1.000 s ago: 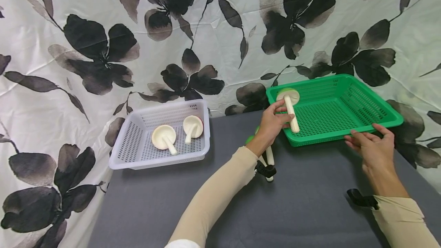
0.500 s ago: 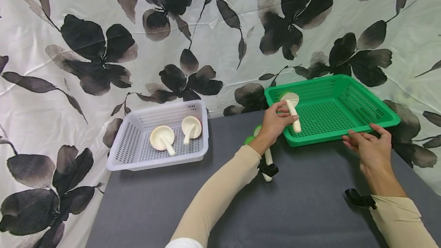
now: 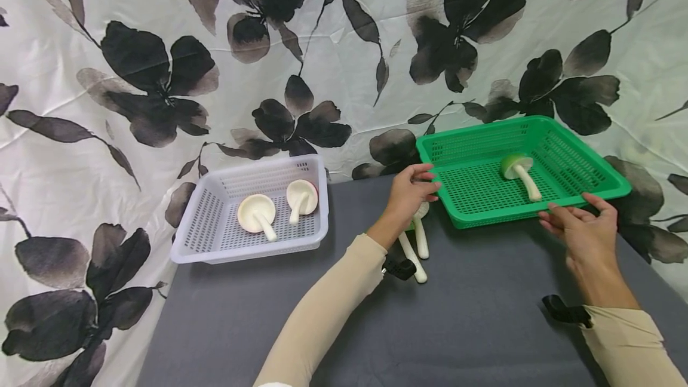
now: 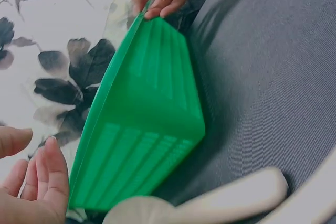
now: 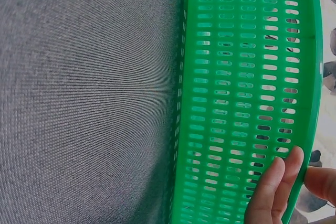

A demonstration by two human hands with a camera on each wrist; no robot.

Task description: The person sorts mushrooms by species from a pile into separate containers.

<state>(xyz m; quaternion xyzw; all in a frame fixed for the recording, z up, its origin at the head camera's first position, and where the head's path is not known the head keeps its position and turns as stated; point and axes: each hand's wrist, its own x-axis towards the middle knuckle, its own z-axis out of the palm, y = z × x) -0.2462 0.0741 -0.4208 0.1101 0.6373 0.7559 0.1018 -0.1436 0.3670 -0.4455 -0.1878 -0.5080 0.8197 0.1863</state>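
A toy mushroom with a green cap and pale stem [image 3: 525, 177] lies in the green basket [image 3: 484, 215] at the right of the head view. My left hand [image 3: 411, 194] is beside the basket's left end, fingers loosely bent and nothing between them. In the left wrist view its thumb stands apart from the fingers [image 4: 50, 174], which are right at the rim. My right hand [image 3: 583, 229] pinches the basket's front rim, thumb on one side and fingers [image 5: 268, 192] against the outer wall. Two more toy mushrooms [image 3: 421, 240] lie on the table below my left hand, their caps partly hidden.
A white basket [image 3: 188, 249] stands at the left and holds two toy mushrooms [image 3: 257, 215] with pale undersides up. Both baskets are on a dark grey table [image 3: 242, 315]. Behind hangs a white cloth [image 3: 344, 34] printed with dark flowers.
My left hand has let go of the toy mushroom, which now lies inside the green basket. That hand has drawn back left, out over the basket's end. The right hand keeps its grip.
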